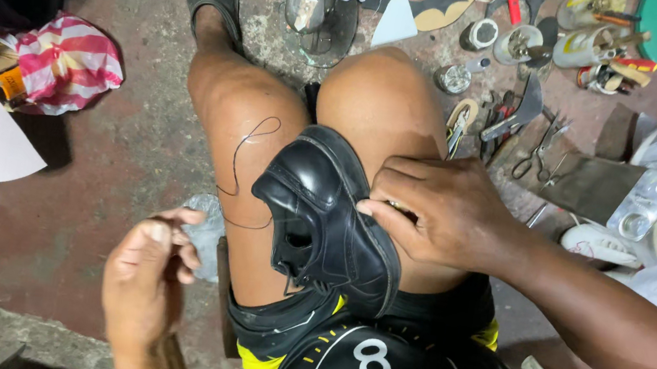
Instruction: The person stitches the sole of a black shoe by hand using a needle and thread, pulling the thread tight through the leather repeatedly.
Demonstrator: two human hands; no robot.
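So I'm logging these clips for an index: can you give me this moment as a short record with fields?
setting: person seated, knees up, over a reddish floor
right hand: pressing the black shoe against the thigh
left hand: fingers pinched, pulling a dark thread that loops over the left knee
shoe position: clamped between the knees, opening towards the camera
nearby: scissors, small tins, striped bag
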